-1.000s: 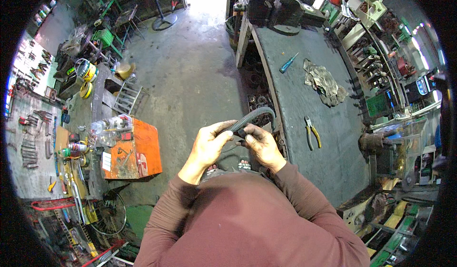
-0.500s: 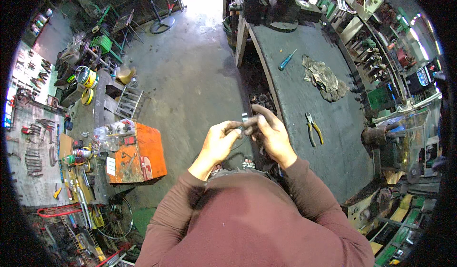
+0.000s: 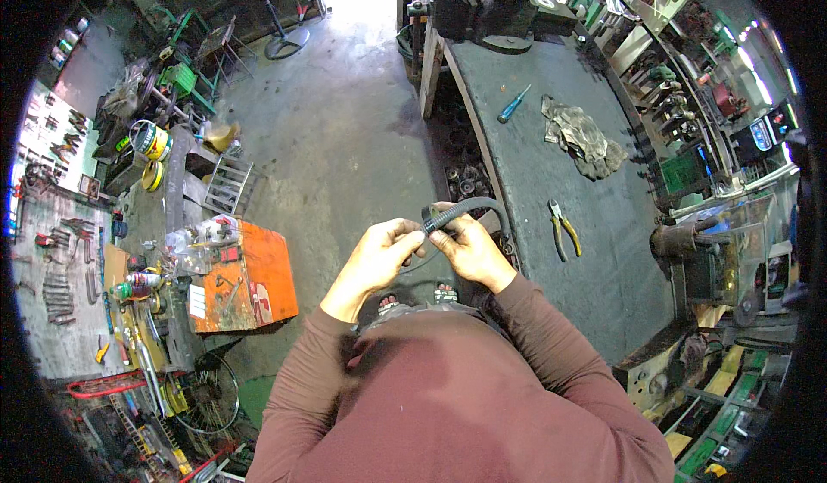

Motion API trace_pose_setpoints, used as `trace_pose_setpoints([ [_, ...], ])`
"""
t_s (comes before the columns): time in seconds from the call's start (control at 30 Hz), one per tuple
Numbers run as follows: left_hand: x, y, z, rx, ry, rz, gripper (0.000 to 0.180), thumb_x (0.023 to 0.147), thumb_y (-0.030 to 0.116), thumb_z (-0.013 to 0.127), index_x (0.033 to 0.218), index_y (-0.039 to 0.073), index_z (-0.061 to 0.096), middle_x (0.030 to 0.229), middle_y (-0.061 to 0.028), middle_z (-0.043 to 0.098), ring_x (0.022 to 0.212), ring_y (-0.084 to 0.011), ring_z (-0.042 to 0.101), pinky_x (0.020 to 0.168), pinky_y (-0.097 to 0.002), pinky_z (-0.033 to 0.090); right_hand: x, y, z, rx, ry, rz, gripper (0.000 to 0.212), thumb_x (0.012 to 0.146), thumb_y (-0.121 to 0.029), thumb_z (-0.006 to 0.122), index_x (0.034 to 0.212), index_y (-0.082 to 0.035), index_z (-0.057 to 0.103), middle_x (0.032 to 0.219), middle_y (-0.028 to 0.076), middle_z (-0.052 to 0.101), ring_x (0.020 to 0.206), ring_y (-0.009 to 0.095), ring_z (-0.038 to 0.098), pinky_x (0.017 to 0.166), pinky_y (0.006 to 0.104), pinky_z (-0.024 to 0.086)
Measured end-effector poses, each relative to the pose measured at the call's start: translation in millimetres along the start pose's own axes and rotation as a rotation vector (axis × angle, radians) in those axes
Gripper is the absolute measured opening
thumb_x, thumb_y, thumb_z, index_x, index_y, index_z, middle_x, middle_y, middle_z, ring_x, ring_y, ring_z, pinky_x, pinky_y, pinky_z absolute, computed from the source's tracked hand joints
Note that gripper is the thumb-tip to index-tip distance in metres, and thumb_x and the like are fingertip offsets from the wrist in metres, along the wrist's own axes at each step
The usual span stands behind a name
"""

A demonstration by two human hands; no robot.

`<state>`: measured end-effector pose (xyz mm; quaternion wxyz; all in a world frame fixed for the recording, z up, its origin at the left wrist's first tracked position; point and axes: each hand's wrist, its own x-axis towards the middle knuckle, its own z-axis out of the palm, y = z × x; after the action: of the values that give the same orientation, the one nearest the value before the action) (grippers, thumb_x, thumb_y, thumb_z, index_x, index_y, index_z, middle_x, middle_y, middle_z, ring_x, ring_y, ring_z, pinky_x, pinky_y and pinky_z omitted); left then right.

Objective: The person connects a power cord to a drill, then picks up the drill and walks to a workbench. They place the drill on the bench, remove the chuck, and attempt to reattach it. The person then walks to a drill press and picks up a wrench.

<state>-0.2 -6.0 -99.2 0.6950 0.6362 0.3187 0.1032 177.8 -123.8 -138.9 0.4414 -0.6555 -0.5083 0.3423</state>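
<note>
A dark, ribbed flexible hose (image 3: 454,211) runs between my hands and bends round in a loop over the bench edge. My left hand (image 3: 379,257) pinches near its end, thumb against fingers. My right hand (image 3: 472,252) is closed around the ribbed length, thumb on top. A thinner dark line curves below the fingers; whether it belongs to the hose I cannot tell. On the dark workbench (image 3: 594,289) to my right lie pliers (image 3: 564,231) with one yellow and one dark handle, a blue-handled screwdriver (image 3: 514,104) and a crumpled grey rag (image 3: 584,138).
A large dark vise (image 3: 482,9) stands at the bench's far end. Left of me is an orange box (image 3: 267,272) with small parts on top, beside a tool board (image 3: 60,267). A bicycle wheel (image 3: 214,394) leans at the lower left. Shelves with metal parts line the right.
The ribbed hose now shows plainly as a loop over my right hand, where it was blurred before. My right hand has turned and lowered slightly, its fingers wrapping the hose.
</note>
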Motion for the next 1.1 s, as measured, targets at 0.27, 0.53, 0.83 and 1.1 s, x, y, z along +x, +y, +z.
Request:
trace_pose_setpoints([
  [0.27, -0.7, -16.1, 11.9, 0.337, 0.278, 0.262, 0.030, 0.096, 0.019, 0.066, 0.112, -0.006, 0.067, 0.090, -0.0146, 0.072, 0.084, -0.0207, 0.067, 0.078, -0.0359, 0.053, -35.5, -32.6, -11.9, 0.149, -0.171, 0.231, 0.030, 0.096, -0.016, 0.067, 0.114, 0.008, 0.069, 0.135, 0.024, 0.061, 0.126, 0.030, 0.058, 0.108, 0.0414, 0.043],
  [0.53, -10.5, 8.9, 18.8, 0.361, 0.212, 0.283, 0.030, 0.095, 0.019, 0.065, 0.112, -0.006, 0.068, 0.090, -0.0143, 0.071, 0.083, -0.0221, 0.067, 0.077, -0.0349, 0.052, -34.7, -18.2, -18.2, 0.387, 0.091, 0.050, 0.052, 0.098, -0.016, 0.065, 0.143, 0.005, 0.048, 0.111, 0.010, 0.065, 0.104, 0.018, 0.062, 0.095, 0.0323, 0.051],
  [0.83, -4.7, 12.4, 10.1, 0.041, 0.033, 0.147, 0.022, 0.099, 0.022, 0.063, 0.101, 0.001, 0.069, 0.075, 0.0026, 0.059, 0.066, -0.0052, 0.049, 0.059, -0.0243, 0.040, -3.2, 4.0, 9.1, 0.469, -0.022, 0.059, 0.043, 0.103, -0.016, 0.059, 0.142, -0.001, 0.050, 0.126, 0.010, 0.061, 0.110, 0.015, 0.058, 0.095, 0.0320, 0.050],
  [1.1, -9.6, -5.6, 10.8, 0.468, 0.330, 0.253, 0.036, 0.092, 0.023, 0.068, 0.114, -0.005, 0.069, 0.095, -0.0220, 0.073, 0.089, -0.0242, 0.070, 0.081, -0.0360, 0.053, -47.9, -46.8, -15.4, 0.344, -0.088, 0.184, 0.040, 0.102, -0.023, 0.060, 0.130, 0.005, 0.059, 0.129, 0.018, 0.064, 0.122, 0.027, 0.061, 0.107, 0.0393, 0.045],
])
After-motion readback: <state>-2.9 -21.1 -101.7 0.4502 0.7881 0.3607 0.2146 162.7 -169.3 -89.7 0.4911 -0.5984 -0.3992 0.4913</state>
